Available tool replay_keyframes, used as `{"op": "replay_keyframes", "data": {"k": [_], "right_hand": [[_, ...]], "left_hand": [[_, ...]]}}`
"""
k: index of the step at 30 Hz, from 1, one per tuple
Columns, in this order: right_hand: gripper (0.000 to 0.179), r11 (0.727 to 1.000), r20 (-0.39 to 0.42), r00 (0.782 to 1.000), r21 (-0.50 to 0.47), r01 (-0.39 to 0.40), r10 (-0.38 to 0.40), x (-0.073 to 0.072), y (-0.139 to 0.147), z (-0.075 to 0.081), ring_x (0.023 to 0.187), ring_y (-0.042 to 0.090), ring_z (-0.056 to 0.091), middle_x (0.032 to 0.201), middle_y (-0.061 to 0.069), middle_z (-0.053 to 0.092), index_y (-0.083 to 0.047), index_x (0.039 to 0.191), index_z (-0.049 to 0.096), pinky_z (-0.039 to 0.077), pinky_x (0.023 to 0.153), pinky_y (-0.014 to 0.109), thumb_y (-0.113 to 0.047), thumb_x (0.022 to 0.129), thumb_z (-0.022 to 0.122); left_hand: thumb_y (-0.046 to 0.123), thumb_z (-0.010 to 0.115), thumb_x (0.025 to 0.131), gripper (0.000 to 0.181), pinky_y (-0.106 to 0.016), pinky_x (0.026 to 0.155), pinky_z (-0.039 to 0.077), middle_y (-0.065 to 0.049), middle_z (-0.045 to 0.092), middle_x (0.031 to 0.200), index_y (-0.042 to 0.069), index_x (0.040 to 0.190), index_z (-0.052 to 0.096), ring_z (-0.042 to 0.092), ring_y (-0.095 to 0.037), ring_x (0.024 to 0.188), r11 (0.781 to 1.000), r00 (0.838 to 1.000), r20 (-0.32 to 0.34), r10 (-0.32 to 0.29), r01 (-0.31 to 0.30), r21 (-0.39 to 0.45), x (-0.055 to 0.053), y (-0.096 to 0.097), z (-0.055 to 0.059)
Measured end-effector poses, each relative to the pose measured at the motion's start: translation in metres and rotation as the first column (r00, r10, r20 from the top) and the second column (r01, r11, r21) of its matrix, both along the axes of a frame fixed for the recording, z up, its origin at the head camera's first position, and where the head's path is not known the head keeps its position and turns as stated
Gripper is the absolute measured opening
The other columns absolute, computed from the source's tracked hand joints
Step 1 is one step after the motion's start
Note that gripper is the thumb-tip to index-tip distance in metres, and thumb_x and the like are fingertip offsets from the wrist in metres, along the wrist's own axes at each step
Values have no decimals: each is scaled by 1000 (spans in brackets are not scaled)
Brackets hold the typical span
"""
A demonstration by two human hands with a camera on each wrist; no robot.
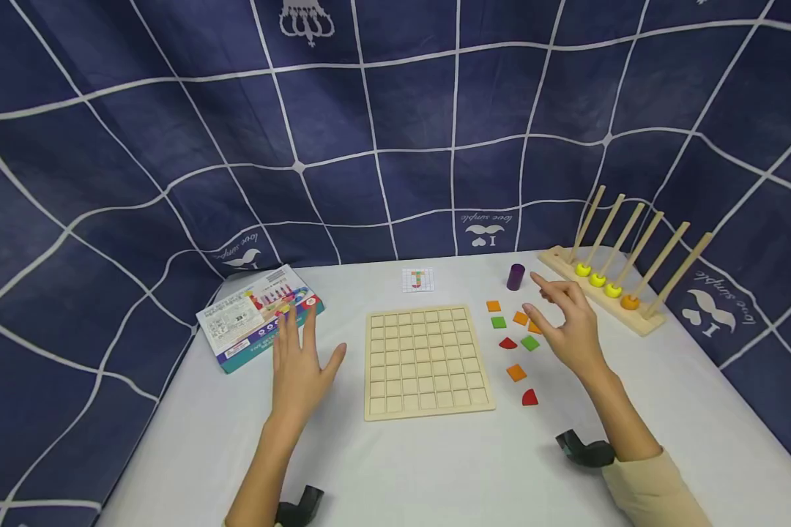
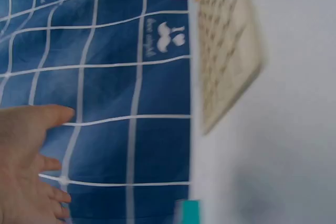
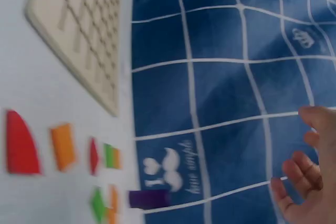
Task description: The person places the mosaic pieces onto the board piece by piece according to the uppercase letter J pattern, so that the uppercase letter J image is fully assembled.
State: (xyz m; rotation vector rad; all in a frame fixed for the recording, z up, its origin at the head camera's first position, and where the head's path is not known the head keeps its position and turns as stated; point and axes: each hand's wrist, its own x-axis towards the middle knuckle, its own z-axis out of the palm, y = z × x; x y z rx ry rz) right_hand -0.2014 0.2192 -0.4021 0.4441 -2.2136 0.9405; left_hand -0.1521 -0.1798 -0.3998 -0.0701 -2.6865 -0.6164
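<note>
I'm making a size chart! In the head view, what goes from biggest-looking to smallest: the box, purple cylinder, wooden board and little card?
1. Wooden board
2. Box
3. Little card
4. Purple cylinder

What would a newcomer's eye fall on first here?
First, probably, the navy cloth with white grid lines filling the background. Below it, between the left hand and right hand, lies a pale wooden gridded board. To its right are flat orange, green and red pieces, then a pale wooden peg rack with yellow beads.
</note>
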Motion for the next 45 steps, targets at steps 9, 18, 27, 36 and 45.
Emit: {"op": "replay_keyframes", "data": {"k": [9, 18, 27, 36, 45], "right_hand": [[41, 991, 252, 968, -134, 17, 18, -30, 3, -48, 53, 12, 33, 62, 2, 38, -10, 119, 64, 27, 44, 23, -22, 80, 73], [43, 994, 575, 813, -1, -108, 89, -77, 12, -68, 38, 12, 27, 45, -3, 30, -14, 121, 62, 24, 35, 25, -30, 82, 70], [36, 985, 552, 834, 132, -114, 22, -105, 12, -86, 41, 12, 31, 46, -4, 33, -7, 117, 64, 29, 41, 27, -22, 85, 67], [34, 969, 533, 845, 224, -101, -35, -110, 11, -90, 49, 15, 34, 51, -1, 38, -6, 114, 66, 28, 46, 29, -24, 84, 68], [30, 976, 513, 857, 207, -64, -53, -98, 7, -83, 47, 15, 34, 50, -3, 35, -5, 106, 68, 29, 46, 28, -25, 84, 69]], "left_hand": [[41, 59, 88, 78, -58, 107, 14, -18, 11, 151, 12, 147, 19, 6, -36, 138, 953, 982, 118, -145, 107, 285, -2, 13, -58], [44, 69, 79, 92, -57, 106, 17, -16, 13, 152, 16, 149, 16, 11, -32, 138, 883, 905, 217, -367, 265, 388, -5, 9, -91], [66, 68, 66, 115, -44, 112, 0, -14, 14, 152, 8, 148, 12, 5, -28, 140, 899, 864, 264, -428, 376, 227, -5, 7, -109], [75, 62, 62, 115, -40, 112, 3, -11, 16, 152, 7, 146, 24, 9, -23, 140, 911, 881, 242, -407, 411, 37, -3, 9, -113], [76, 60, 64, 112, -39, 112, 3, -9, 16, 152, 6, 145, 27, 10, -22, 140, 917, 892, 239, -385, 398, -7, -1, 10, -113]]}}
